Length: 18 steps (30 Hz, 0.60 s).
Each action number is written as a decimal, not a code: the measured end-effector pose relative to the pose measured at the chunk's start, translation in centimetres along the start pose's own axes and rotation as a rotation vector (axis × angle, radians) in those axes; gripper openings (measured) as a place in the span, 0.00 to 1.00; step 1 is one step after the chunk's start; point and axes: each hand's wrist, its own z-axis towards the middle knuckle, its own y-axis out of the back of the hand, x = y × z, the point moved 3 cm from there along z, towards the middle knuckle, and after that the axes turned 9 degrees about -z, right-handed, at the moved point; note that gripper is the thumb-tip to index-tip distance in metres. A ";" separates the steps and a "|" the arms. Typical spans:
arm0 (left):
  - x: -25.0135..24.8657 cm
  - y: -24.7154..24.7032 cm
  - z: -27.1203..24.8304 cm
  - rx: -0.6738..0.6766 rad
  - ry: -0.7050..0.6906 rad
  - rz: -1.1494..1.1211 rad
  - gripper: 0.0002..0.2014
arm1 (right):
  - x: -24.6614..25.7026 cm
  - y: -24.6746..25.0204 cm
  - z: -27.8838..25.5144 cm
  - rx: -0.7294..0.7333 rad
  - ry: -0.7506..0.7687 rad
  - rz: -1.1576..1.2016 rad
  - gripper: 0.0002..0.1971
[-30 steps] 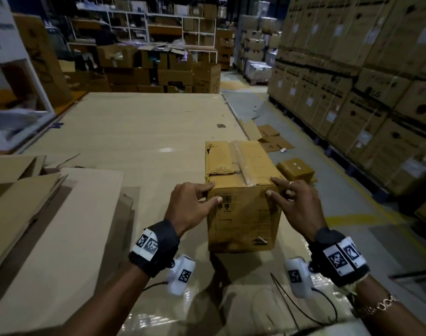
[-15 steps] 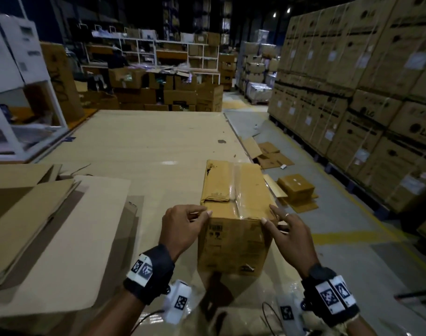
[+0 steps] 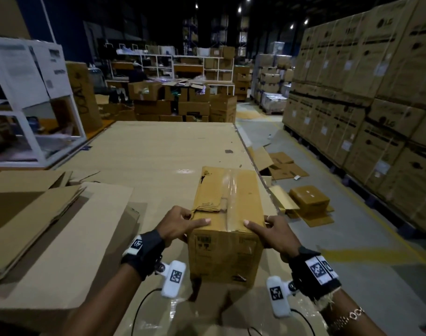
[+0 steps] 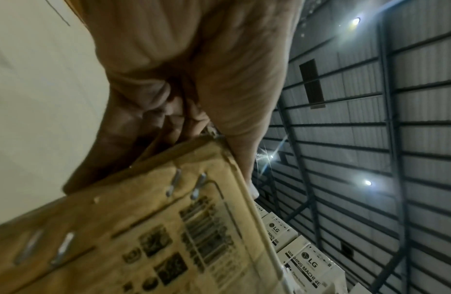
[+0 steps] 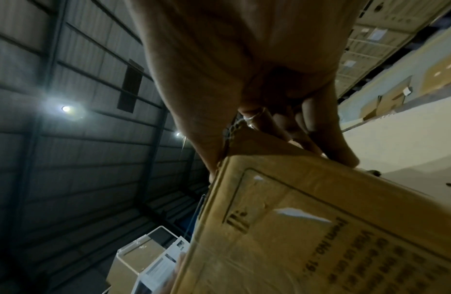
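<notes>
The box is at the table's near right edge, with the left hand on its left side and the right hand on its right. Sheets lie on the table to the left. Right of the table, a small box lies on the floor — cartons stacked beyond it. Shelves stand behind the table.

Table — flattened cardboard sheets stacked.
</notes>
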 end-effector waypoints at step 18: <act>10.4 -2.4 -2.9 -0.253 -0.254 0.125 0.38 | -7.7 -4.4 -0.2 -0.016 0.241 -0.133 0.46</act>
